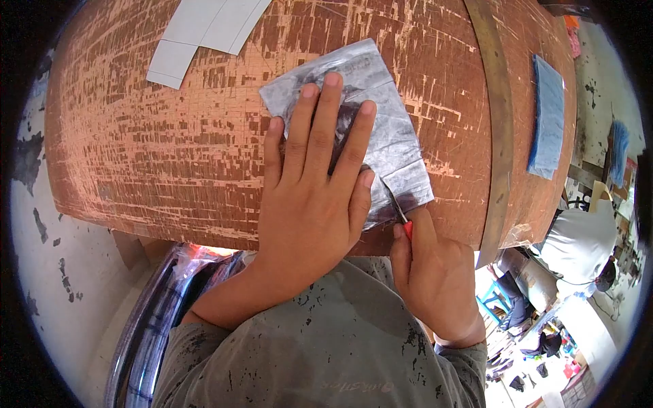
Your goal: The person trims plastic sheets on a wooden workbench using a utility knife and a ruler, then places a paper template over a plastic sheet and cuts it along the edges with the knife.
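A crinkled, silvery-grey sheet [401, 129] lies on the scratched wooden board, with a dark patch partly hidden under my fingers. My left hand [313, 156] rests flat on this sheet, its fingers stretched out and slightly spread. In my right hand [435, 268] is a craft knife [407, 224] with a red handle and a thin metal blade. Its blade points up and left, over the lower right part of the sheet, near my left thumb. Whether the tip touches the sheet I cannot tell.
A long metal ruler [495, 122] crosses the board [170, 156] on the right. Beyond it lies a folded blue piece [546, 117]. White paper patterns [204, 34] lie at the upper left. Clear plastic rolls [146, 340] stand below left. Another person [578, 245] is at far right.
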The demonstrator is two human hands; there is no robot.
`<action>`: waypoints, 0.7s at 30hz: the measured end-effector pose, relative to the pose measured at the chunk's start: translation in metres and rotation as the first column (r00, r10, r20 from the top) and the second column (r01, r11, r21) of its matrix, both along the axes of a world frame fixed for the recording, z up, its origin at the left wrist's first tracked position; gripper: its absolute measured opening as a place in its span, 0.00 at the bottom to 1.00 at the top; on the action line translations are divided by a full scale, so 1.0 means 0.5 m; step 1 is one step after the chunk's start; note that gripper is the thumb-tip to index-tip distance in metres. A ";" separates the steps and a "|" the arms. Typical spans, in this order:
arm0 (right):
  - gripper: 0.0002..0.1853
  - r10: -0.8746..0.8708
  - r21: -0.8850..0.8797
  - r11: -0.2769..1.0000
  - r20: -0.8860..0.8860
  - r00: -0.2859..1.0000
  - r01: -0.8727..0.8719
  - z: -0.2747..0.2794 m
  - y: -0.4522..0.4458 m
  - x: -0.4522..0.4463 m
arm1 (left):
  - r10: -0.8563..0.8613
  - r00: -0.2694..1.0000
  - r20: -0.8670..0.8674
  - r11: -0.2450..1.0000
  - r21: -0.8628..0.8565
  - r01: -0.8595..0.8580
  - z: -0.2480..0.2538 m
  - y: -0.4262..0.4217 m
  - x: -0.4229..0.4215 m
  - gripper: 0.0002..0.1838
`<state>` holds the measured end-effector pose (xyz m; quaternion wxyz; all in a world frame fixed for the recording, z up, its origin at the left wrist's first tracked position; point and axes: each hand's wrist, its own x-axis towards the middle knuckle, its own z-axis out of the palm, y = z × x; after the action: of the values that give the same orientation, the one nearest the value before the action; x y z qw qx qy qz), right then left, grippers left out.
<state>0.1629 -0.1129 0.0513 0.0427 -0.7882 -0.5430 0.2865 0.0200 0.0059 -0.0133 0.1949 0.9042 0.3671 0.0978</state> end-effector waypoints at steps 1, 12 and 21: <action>0.10 0.004 -0.018 1.000 0.010 1.000 -0.004 0.002 0.002 0.000 | 0.000 1.000 0.001 1.000 -0.001 0.000 -0.001 0.000 0.000 0.35; 0.13 0.106 -0.134 0.986 0.043 0.993 -0.100 0.027 0.029 0.006 | 0.021 1.000 -0.005 1.000 0.001 -0.021 0.000 -0.003 0.005 0.34; 0.13 0.086 -0.073 0.994 0.077 0.993 -0.080 0.010 0.007 -0.006 | 0.053 0.999 0.012 0.995 0.086 -0.054 -0.003 -0.006 0.012 0.33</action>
<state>0.1599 -0.1092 0.0565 -0.0185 -0.7766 -0.5664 0.2752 0.0260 0.0030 -0.0151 0.1547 0.9012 0.3856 0.1232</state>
